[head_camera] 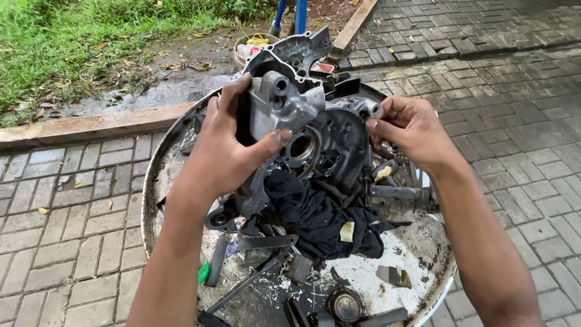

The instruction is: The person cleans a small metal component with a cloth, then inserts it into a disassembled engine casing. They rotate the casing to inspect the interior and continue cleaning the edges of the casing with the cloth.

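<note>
While one engine casing [315,121] tilts over one basin [423,254], left hand [227,142] and right hand [411,130] clamp it.

Both hands, left hand [227,151] and right hand [411,130], grip a grey engine casing [315,115] above a dirty round tray [423,254].

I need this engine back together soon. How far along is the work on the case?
Done: the crankcase half is stripped bare, bearing bore open. In hand: the left hand grips it, and the right hand pinches its edge. Left: loose parts and a dark rag lie in the grimy round tray, unassembled.
</note>
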